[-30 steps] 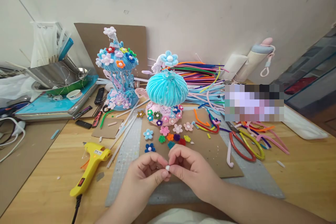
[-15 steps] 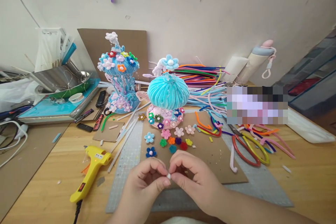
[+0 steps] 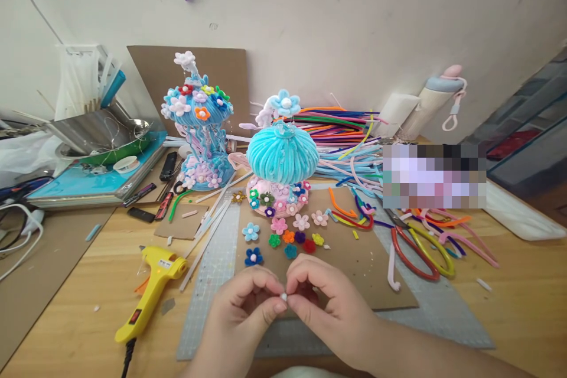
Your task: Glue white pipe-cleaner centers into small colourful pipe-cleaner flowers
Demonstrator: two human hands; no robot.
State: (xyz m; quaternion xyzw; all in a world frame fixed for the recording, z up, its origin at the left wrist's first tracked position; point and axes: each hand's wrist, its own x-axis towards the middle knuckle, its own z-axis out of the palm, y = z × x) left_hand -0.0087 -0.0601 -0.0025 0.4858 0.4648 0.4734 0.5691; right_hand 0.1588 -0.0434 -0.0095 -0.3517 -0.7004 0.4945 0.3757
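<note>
The left hand and the right hand come together over the near part of a brown cardboard sheet, and the grip of each one pinches, with thumb and finger, the same small white piece, which is between the fingertips. The cardboard lies on a grey cutting mat, and this mat lies on the wooden desk. Just beyond the hands there are small fuzzy flowers of several colours; a dark blue flower is near the left hand. Behind them stands a turquoise, ribbed dome above a pink base. On the left side, a yellow glue gun lies apart from the hands. On the right side, scissors with one red and one yellow handle lie near bent fuzzy stems.
</note>
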